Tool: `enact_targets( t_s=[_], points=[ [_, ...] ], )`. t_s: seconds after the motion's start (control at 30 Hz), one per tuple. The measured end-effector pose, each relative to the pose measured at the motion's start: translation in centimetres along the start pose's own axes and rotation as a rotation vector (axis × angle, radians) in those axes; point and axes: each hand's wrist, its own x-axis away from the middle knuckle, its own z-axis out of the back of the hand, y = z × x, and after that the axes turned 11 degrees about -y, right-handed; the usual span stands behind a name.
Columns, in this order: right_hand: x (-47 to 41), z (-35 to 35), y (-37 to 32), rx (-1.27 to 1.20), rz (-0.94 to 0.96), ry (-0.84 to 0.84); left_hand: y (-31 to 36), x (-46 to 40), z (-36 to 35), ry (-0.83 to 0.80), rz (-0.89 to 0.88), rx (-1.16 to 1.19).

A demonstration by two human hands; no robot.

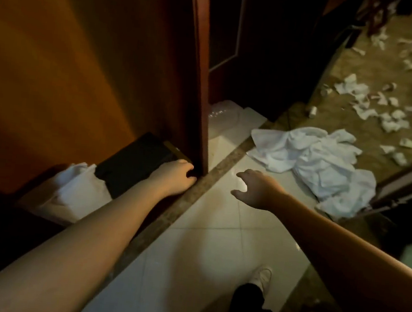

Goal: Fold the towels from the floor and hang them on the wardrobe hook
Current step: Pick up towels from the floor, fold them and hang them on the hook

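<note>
Head view: left hand [175,176] curled at the wardrobe door [198,78] edge, grip unclear. Right hand [256,189] extended, fingers spread, empty. Crumpled white towels [311,165] on floor [216,234] beyond it.

We have bare forearms with no sleeves showing, our left hand [175,176] and right hand [256,188] ungloved; below, we wear dark trousers [247,299] and a white shoe [261,277].

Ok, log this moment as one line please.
left hand: fingers curled at wardrobe door edge | right hand: open, empty, toward towels | towels: crumpled on floor, unfolded
</note>
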Motion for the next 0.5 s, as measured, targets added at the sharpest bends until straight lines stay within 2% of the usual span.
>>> enact_targets(
  t_s=[0.3, 0.5],
  points=[
    [-2.6, -1.5, 18.8, -0.075, -0.168, -0.078, 13.1, -16.0, -3.5, -0.219, -0.028, -0.101],
    [-4.1, -1.2, 29.9, -0.124, -0.327, -0.150, 20.1, -25.7, -3.9, -0.307, -0.044, -0.151]
  ],
)
